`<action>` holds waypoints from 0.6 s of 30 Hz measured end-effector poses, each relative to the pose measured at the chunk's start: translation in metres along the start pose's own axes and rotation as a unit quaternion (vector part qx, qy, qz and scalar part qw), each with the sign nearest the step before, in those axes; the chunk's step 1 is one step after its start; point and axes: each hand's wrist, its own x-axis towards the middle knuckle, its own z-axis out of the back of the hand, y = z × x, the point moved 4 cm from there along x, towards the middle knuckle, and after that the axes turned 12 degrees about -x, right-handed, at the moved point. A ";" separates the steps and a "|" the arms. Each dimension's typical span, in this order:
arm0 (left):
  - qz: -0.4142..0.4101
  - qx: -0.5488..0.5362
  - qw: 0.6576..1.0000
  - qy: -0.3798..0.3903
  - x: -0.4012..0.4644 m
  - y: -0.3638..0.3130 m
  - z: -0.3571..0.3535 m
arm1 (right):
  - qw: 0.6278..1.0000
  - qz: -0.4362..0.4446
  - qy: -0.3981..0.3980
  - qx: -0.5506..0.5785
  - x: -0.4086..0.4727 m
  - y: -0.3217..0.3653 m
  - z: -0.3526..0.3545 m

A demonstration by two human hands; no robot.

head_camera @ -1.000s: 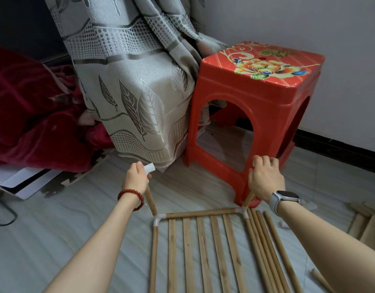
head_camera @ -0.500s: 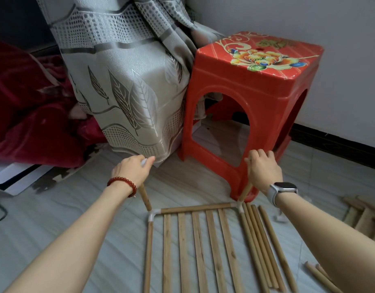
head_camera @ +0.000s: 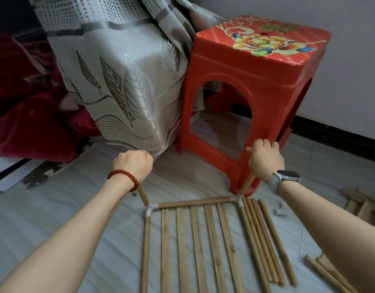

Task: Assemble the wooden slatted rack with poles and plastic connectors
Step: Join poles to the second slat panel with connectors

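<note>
Where both hands [head_camera: 133,166] [head_camera: 265,158] grip upright poles [head_camera: 144,194]: pale floor [head_camera: 55,208], red stool [head_camera: 254,85], curtain [head_camera: 119,70].

1. No text, number or brand can be read anywhere in the view.
2. The red stool [head_camera: 260,85] carries gold marks near the far edge of its seat; they may be characters, but they are too blurred to read.
3. The watch [head_camera: 285,176] face is dark.
</note>
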 end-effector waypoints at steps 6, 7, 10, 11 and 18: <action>-0.020 -0.041 0.999 0.027 0.010 0.006 -0.002 | 0.994 0.075 -0.075 -0.010 -0.011 -0.008 -0.002; -0.009 -0.039 0.999 0.024 0.012 0.007 -0.002 | 0.993 0.087 -0.079 -0.013 -0.013 -0.009 -0.002; 0.007 -0.023 1.000 0.015 0.016 0.006 -0.006 | 0.990 0.108 -0.087 -0.022 -0.013 -0.007 -0.004; 0.010 -0.019 1.000 0.013 0.016 0.008 -0.007 | 0.989 0.113 -0.088 -0.023 -0.014 -0.007 -0.004; 0.057 -0.019 0.998 -0.004 0.001 0.002 -0.002 | 0.988 0.134 -0.060 -0.056 -0.017 -0.012 -0.008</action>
